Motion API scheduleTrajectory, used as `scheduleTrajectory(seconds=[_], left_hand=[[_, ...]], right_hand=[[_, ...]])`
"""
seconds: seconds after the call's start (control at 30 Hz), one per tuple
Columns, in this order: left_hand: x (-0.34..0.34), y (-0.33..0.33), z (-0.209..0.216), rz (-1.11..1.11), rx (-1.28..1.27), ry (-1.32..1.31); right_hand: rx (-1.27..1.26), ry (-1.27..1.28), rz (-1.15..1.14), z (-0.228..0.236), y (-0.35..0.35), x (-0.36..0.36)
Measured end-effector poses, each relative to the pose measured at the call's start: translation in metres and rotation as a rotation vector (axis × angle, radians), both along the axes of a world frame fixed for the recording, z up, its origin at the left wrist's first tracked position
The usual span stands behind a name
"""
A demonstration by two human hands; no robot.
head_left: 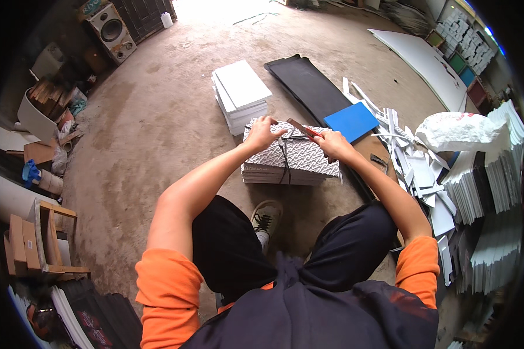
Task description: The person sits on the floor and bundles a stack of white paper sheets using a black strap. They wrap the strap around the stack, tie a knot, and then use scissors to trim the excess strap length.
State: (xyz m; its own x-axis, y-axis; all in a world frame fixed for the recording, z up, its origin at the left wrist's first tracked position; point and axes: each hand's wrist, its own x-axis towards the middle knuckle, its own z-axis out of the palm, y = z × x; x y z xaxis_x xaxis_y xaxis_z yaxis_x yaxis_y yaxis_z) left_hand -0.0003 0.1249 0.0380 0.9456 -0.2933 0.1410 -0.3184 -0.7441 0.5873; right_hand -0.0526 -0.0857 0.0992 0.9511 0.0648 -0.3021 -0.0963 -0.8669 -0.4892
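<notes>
A stack of patterned black-and-white sheets (308, 157), bound by a dark string (284, 160), lies on the floor in front of me. My left hand (263, 131) presses on the stack's far left part, fingers curled at the string. My right hand (334, 143) grips a red-handled blade tool (303, 128) whose tip points left toward the string over the stack's top.
A pile of white boards (240, 94) lies beyond the stack, with a long black sheet (308, 87) and a blue board (350, 121) to its right. White offcuts (416, 168) and stacked sheets (495, 168) fill the right. A speaker (113, 31) and wooden frames (43, 238) stand left.
</notes>
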Motion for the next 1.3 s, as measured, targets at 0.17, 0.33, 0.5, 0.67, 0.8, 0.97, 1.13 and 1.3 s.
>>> scheduleTrajectory(seconds=[0.17,0.33,0.5,0.67,0.8,0.97,1.13,1.3], left_hand=[[0.007,-0.007,-0.002,-0.209,0.417,-0.083],[0.021,-0.007,-0.004,-0.312,0.408,-0.049],[0.032,0.010,-0.016,-0.354,0.385,-0.145],[0.022,0.000,0.012,-0.415,0.549,0.030],[0.035,0.024,0.009,-0.389,0.284,0.276],[0.033,0.025,-0.002,-0.242,0.239,0.475],[0.032,0.032,-0.016,-0.231,0.240,0.278],[0.030,0.027,-0.026,-0.209,0.472,0.122]], right_hand=[[0.106,0.160,-0.104,-0.006,-0.005,-0.004],[0.360,0.221,-0.126,-0.011,-0.010,-0.012],[0.460,0.275,-0.134,-0.017,0.007,-0.009],[0.556,0.349,-0.104,-0.020,0.015,-0.010],[0.636,0.424,-0.103,-0.007,0.039,-0.017],[0.592,0.389,-0.073,-0.022,0.042,-0.024],[0.639,0.405,-0.066,-0.018,0.060,-0.033],[0.486,0.381,-0.049,-0.020,0.076,-0.036]])
